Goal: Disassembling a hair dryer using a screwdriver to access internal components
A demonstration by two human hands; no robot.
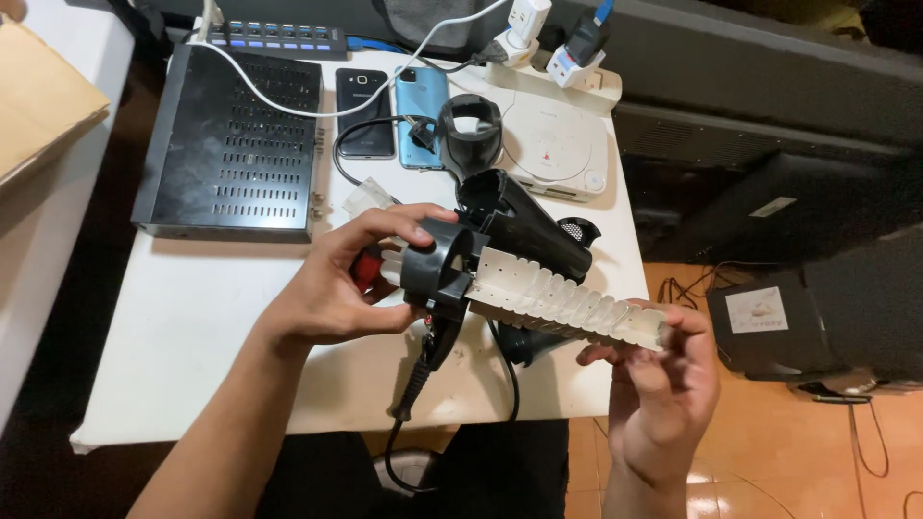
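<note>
White ribbed core (567, 293) slants from upper left down to lower right.

White table (192, 317), black vented box (229, 144), white ribbed strip (567, 298), blue phone (421, 115), black phone (364, 112)

head view | looks steeply down | close over white table (192, 327)

Both hands (332, 288) (663, 384) on a dismantled hair dryer (510, 259) above a white table (192, 327)
</note>
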